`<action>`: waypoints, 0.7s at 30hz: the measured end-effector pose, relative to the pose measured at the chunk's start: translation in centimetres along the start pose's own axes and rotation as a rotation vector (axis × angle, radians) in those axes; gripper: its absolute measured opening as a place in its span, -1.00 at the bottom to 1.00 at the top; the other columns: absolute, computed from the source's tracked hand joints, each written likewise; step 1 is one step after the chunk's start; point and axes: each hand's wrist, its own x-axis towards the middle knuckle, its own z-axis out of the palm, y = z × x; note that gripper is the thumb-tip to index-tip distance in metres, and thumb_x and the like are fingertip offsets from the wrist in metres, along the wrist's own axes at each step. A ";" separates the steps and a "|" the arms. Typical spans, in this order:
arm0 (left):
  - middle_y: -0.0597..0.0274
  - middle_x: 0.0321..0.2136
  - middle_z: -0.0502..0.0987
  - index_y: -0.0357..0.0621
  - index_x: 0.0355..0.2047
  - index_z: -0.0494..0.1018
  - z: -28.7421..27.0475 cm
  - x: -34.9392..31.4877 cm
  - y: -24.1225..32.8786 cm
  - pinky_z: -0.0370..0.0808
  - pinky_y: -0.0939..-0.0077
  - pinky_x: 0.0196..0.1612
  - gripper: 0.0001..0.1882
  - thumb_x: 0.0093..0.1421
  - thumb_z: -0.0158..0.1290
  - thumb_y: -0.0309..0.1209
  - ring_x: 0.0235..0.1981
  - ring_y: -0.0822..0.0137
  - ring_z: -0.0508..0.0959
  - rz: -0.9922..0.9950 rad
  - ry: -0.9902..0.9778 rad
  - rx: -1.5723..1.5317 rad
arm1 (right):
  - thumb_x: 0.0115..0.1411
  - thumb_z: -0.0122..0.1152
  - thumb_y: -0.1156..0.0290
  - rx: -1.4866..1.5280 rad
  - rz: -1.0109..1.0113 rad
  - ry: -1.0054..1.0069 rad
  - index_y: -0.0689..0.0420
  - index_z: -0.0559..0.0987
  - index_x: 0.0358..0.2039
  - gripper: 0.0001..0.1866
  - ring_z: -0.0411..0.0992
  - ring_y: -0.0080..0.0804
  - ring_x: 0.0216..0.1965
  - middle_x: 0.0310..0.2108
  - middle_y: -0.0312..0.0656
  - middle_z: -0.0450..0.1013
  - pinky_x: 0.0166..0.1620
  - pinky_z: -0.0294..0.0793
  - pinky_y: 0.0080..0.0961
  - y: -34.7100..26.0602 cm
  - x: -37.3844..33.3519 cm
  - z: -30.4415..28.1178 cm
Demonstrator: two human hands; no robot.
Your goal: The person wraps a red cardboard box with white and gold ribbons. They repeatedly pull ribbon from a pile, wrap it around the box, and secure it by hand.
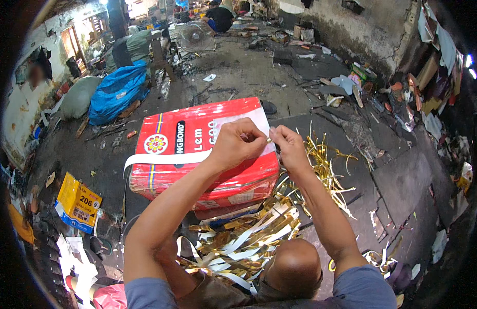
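Observation:
A red box-shaped package [163,126] with a flower emblem lies in front of my knees. Across its top runs a narrow white strip [171,158], one end curling over the left side and the other passing under my left wrist. My left hand [241,144] is closed above the package's right part, thumb and forefinger pinched. Just beside it, at the package's right edge, my right hand [290,147] pinches too. The fingertips almost meet, and whatever small thing is between them is too small to make out. Gold and white strips [259,232] lie heaped below the package.
More thin gold strips [323,165] spread right of the package. A yellow packet [78,202] lies on the floor at left. Further off are a blue plastic sack [117,95], a standing fan [194,37] and a seated person [219,19]. Scraps line the right wall.

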 end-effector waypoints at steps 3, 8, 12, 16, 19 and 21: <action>0.23 -0.48 0.59 -0.30 -0.44 0.64 -0.1 0.5 0.1 0.46 0.56 -0.43 -0.90 0.14 0.28 -0.50 -0.51 0.52 0.55 0.034 0.009 0.015 | 0.48 0.18 0.23 0.382 0.127 0.062 -0.02 0.48 -0.47 -0.68 0.15 -0.82 -0.57 -0.58 -0.54 0.28 -0.53 0.10 -0.67 1.1 -0.7 1.2; 0.28 -0.41 0.61 -0.31 -0.41 0.63 0.3 0.8 -1.0 0.51 0.59 -0.40 -0.92 0.17 0.25 -0.51 -0.44 0.53 0.58 0.099 0.003 0.039 | 0.45 0.21 0.18 0.565 0.237 0.171 0.00 0.51 -0.34 -0.76 0.20 -0.79 -0.64 -0.57 -0.51 0.35 -0.57 0.17 -0.69 -0.2 -1.7 2.9; 0.27 -0.40 0.61 -0.32 -0.41 0.63 1.0 1.3 -0.8 0.54 0.58 -0.36 -0.91 0.17 0.23 -0.52 -0.42 0.51 0.60 0.060 -0.004 0.005 | 0.44 0.15 -0.05 0.480 0.318 -0.011 -0.04 0.47 -0.33 -0.64 0.18 -0.73 -0.68 -0.60 -0.50 0.28 -0.64 0.07 -0.66 0.5 -1.3 -0.2; 0.23 -0.46 0.61 -0.32 -0.44 0.63 1.0 1.3 -0.9 0.51 0.56 -0.39 -0.92 0.14 0.24 -0.52 -0.46 0.50 0.59 0.104 0.038 -0.003 | 0.35 -0.04 -0.42 0.206 0.485 -0.018 -0.07 0.46 -0.42 -0.37 0.23 -0.70 -0.72 -0.62 -0.47 0.34 -0.68 0.06 -0.64 -3.2 0.8 -1.1; 0.21 -0.49 0.61 -0.32 -0.44 0.64 1.1 1.4 -0.5 0.50 0.55 -0.40 -0.92 0.12 0.25 -0.53 -0.49 0.50 0.58 0.081 0.038 0.004 | 0.40 0.01 -0.24 -0.518 0.193 0.095 0.16 0.55 -0.44 -0.35 0.52 -0.32 -0.56 -0.53 -0.11 0.54 -0.51 0.41 -0.34 -4.3 4.4 -0.8; 0.22 -0.49 0.61 -0.32 -0.44 0.64 1.0 1.2 -0.5 0.50 0.56 -0.40 -0.92 0.11 0.26 -0.53 -0.49 0.50 0.58 0.076 0.042 0.019 | 0.42 0.03 -0.09 -1.043 -0.201 0.150 0.29 0.58 -0.42 -0.39 0.59 -0.09 -0.43 -0.48 0.07 0.58 -0.33 0.53 -0.17 -2.1 6.2 0.2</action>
